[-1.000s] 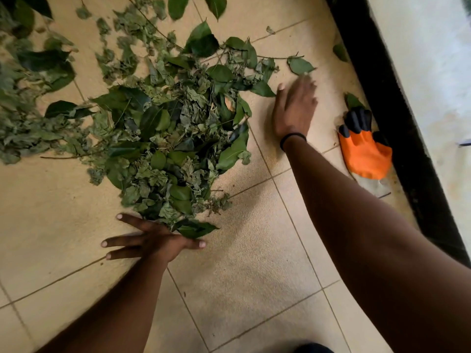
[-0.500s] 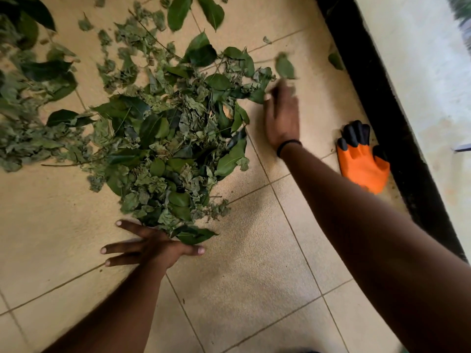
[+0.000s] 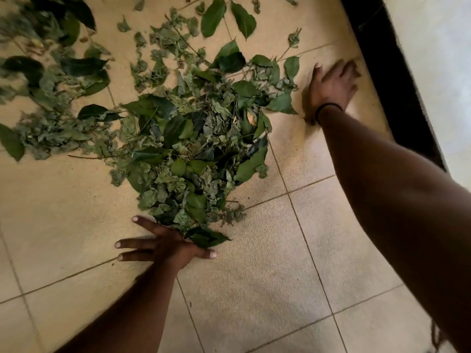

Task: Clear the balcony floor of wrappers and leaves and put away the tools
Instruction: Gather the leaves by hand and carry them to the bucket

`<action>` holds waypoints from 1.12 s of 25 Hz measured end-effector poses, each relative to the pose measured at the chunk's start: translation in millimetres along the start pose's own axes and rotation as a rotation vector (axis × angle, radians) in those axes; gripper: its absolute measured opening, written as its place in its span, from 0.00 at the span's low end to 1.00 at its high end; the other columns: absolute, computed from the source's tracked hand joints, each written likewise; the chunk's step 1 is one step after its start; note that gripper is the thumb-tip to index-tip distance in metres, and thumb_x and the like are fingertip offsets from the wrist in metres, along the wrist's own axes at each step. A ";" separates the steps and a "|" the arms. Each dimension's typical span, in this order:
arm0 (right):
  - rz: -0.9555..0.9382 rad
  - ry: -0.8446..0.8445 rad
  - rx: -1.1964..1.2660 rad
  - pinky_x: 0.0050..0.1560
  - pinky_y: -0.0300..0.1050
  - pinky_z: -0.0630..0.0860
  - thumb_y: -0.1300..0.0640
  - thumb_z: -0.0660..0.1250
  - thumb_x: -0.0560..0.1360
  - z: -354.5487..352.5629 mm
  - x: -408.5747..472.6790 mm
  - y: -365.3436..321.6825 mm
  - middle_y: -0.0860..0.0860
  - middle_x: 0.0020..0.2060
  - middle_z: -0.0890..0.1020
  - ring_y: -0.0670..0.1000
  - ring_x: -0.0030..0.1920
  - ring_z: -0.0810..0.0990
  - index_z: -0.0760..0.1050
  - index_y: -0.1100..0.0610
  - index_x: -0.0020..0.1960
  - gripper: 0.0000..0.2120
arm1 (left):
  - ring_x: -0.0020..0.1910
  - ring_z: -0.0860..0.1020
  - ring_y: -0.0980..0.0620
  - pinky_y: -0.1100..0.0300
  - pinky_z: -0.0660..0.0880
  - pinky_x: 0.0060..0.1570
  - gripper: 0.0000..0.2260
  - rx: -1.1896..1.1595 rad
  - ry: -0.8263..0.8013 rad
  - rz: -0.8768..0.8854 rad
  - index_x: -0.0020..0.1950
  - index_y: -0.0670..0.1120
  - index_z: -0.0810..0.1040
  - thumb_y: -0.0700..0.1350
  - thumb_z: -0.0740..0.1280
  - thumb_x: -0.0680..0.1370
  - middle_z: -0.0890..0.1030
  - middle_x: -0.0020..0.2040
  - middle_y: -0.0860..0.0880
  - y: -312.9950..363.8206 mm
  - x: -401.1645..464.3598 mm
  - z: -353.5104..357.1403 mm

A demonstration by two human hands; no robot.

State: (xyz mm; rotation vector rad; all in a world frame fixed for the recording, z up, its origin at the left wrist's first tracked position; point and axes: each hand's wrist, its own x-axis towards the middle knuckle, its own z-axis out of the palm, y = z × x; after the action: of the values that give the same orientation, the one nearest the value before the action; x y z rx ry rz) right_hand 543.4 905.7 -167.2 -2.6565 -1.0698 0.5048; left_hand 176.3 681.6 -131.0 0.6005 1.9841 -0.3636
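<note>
**Both hands flat on the floor around the leaves**

A pile of green leaves (image 3: pixel 193 149) lies on the beige tiled floor (image 3: pixel 267 289), with more leaves scattered to the upper left and top. The left hand (image 3: pixel 165 247) lies flat on the tiles at the near edge of the pile, fingers spread and straight, grasping nothing; a large leaf overlaps its knuckles. The right hand (image 3: pixel 331 85), blurred, lies released and palm-down just beside the pile's right edge, fingers extended, a dark band (image 3: pixel 328 108) on its wrist. A dark strip (image 3: pixel 397 80) runs along the floor's right side, below a pale wall (image 3: pixel 438 59).
</note>
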 end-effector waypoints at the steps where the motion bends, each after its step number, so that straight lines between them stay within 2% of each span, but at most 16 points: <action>1: -0.107 -0.053 0.093 0.76 0.61 0.58 0.36 0.46 0.79 5.6 -15.5 -10.6 0.57 0.78 0.62 0.58 0.77 0.61 0.57 0.56 0.79 0.36 | 0.70 0.21 0.33 0.31 0.37 0.73 0.88 0.011 0.005 -0.005 0.62 0.53 0.11 0.57 0.84 0.33 0.18 0.69 0.33 1.2 -5.4 -1.9; 3: -0.432 -0.207 0.218 0.73 0.62 0.64 0.38 0.47 0.79 17.2 -71.1 -31.2 0.54 0.74 0.69 0.56 0.72 0.68 0.60 0.53 0.78 0.33 | 0.71 0.22 0.31 0.29 0.35 0.72 0.87 0.058 0.016 -0.020 0.65 0.51 0.12 0.56 0.87 0.40 0.20 0.69 0.31 2.7 -9.0 -1.8; 5: -0.644 -0.185 0.209 0.78 0.61 0.54 0.41 0.49 0.83 32.3 -122.7 -32.5 0.52 0.78 0.61 0.56 0.78 0.60 0.56 0.53 0.80 0.29 | 0.71 0.23 0.30 0.30 0.33 0.70 0.85 0.066 0.004 -0.036 0.67 0.49 0.14 0.55 0.87 0.45 0.20 0.70 0.31 5.7 -13.7 -1.6; 6: -0.608 -0.081 0.229 0.79 0.59 0.49 0.42 0.50 0.83 34.0 -143.1 -27.2 0.51 0.79 0.56 0.56 0.80 0.54 0.54 0.53 0.81 0.30 | 0.72 0.24 0.30 0.30 0.34 0.69 0.84 0.055 0.000 -0.041 0.68 0.49 0.15 0.55 0.87 0.46 0.21 0.70 0.31 8.4 -14.9 -2.3; 8: -0.178 0.087 0.277 0.80 0.59 0.46 0.40 0.48 0.83 36.3 -167.1 -2.8 0.54 0.81 0.51 0.56 0.81 0.49 0.51 0.56 0.82 0.33 | 0.72 0.25 0.30 0.30 0.36 0.70 0.83 0.044 0.000 -0.057 0.70 0.49 0.16 0.54 0.87 0.48 0.22 0.71 0.31 11.3 -15.3 -2.3; 9: 0.045 0.112 0.265 0.79 0.60 0.47 0.39 0.47 0.82 39.6 -169.5 8.0 0.56 0.81 0.52 0.57 0.81 0.48 0.51 0.57 0.81 0.34 | 0.73 0.26 0.30 0.30 0.36 0.70 0.83 0.036 0.006 -0.061 0.70 0.49 0.16 0.54 0.87 0.48 0.22 0.71 0.31 11.3 -14.1 -1.9; 10: 0.160 0.101 0.222 0.79 0.61 0.50 0.39 0.45 0.82 42.4 -167.6 9.5 0.58 0.81 0.53 0.58 0.81 0.49 0.53 0.59 0.81 0.34 | 0.72 0.25 0.30 0.30 0.36 0.69 0.83 0.032 0.006 -0.058 0.70 0.50 0.16 0.54 0.87 0.47 0.21 0.71 0.32 11.3 -12.9 -1.0; 11: 0.120 0.051 0.205 0.78 0.61 0.52 0.39 0.44 0.82 44.3 -166.3 1.9 0.58 0.80 0.55 0.57 0.80 0.51 0.55 0.59 0.80 0.34 | 0.72 0.25 0.30 0.30 0.35 0.69 0.84 0.036 0.011 -0.056 0.70 0.50 0.16 0.54 0.87 0.47 0.20 0.70 0.32 10.8 -10.7 0.1; 14: -0.397 -0.200 0.459 0.76 0.60 0.61 0.42 0.48 0.82 55.3 -179.4 -52.9 0.56 0.78 0.64 0.53 0.77 0.62 0.58 0.58 0.79 0.30 | 0.71 0.24 0.29 0.30 0.35 0.68 0.84 0.048 0.032 -0.071 0.69 0.50 0.15 0.55 0.87 0.46 0.19 0.69 0.32 8.5 -9.0 -0.5; 15: -0.491 -0.204 0.530 0.76 0.60 0.61 0.43 0.50 0.83 58.3 -188.1 -58.6 0.56 0.78 0.64 0.54 0.78 0.61 0.58 0.58 0.79 0.30 | 0.71 0.24 0.29 0.30 0.35 0.68 0.84 0.050 0.028 -0.077 0.69 0.50 0.15 0.55 0.87 0.46 0.19 0.69 0.31 8.3 -8.8 -0.8; 16: -0.490 -0.149 0.560 0.77 0.61 0.60 0.43 0.51 0.83 59.1 -198.4 -54.1 0.56 0.78 0.63 0.54 0.79 0.59 0.57 0.58 0.80 0.30 | 0.71 0.24 0.29 0.30 0.34 0.68 0.84 0.046 0.020 -0.079 0.69 0.50 0.15 0.55 0.87 0.46 0.19 0.68 0.31 7.7 -9.4 -1.7; 19: -0.108 0.035 0.415 0.77 0.65 0.55 0.34 0.44 0.81 59.9 -257.1 20.8 0.56 0.81 0.55 0.54 0.81 0.52 0.52 0.57 0.81 0.37 | 0.71 0.24 0.28 0.33 0.31 0.64 0.84 0.030 -0.009 -0.061 0.69 0.49 0.15 0.55 0.87 0.47 0.19 0.68 0.30 5.8 -7.6 -0.8; 22: -0.167 -0.073 -0.109 0.77 0.65 0.51 0.33 0.40 0.80 68.2 -325.2 80.9 0.57 0.81 0.50 0.57 0.81 0.45 0.50 0.57 0.82 0.38 | 0.71 0.24 0.28 0.31 0.32 0.65 0.85 -0.020 -0.013 -0.046 0.69 0.49 0.15 0.55 0.87 0.45 0.20 0.69 0.29 4.7 -6.3 0.1; 24: -0.163 -0.121 -0.225 0.77 0.65 0.50 0.34 0.42 0.80 73.3 -330.5 83.6 0.57 0.81 0.48 0.58 0.81 0.44 0.49 0.55 0.82 0.37 | 0.71 0.23 0.29 0.26 0.35 0.66 0.85 -0.051 0.058 -0.024 0.70 0.51 0.16 0.56 0.86 0.42 0.19 0.69 0.31 3.7 -6.7 6.0; 26: -0.161 -0.117 -0.245 0.78 0.64 0.49 0.34 0.43 0.80 72.8 -326.4 81.9 0.57 0.81 0.47 0.58 0.81 0.43 0.47 0.55 0.82 0.37 | 0.72 0.24 0.31 0.23 0.37 0.65 0.84 -0.028 0.165 0.140 0.74 0.52 0.21 0.66 0.83 0.41 0.21 0.71 0.32 -16.3 -2.3 15.4; 28: -0.183 -0.066 -0.272 0.78 0.64 0.48 0.34 0.43 0.80 75.6 -323.9 83.6 0.58 0.81 0.47 0.59 0.81 0.43 0.46 0.55 0.82 0.38 | 0.77 0.31 0.32 0.23 0.39 0.68 0.79 0.109 0.324 0.328 0.81 0.47 0.34 0.80 0.72 0.45 0.31 0.77 0.32 -47.2 3.0 30.3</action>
State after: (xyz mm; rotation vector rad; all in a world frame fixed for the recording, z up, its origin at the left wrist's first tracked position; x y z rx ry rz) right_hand 347.2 625.4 -190.7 -2.7455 -1.4802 0.4398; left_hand 171.3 628.2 -147.6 1.0945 2.1309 -0.1800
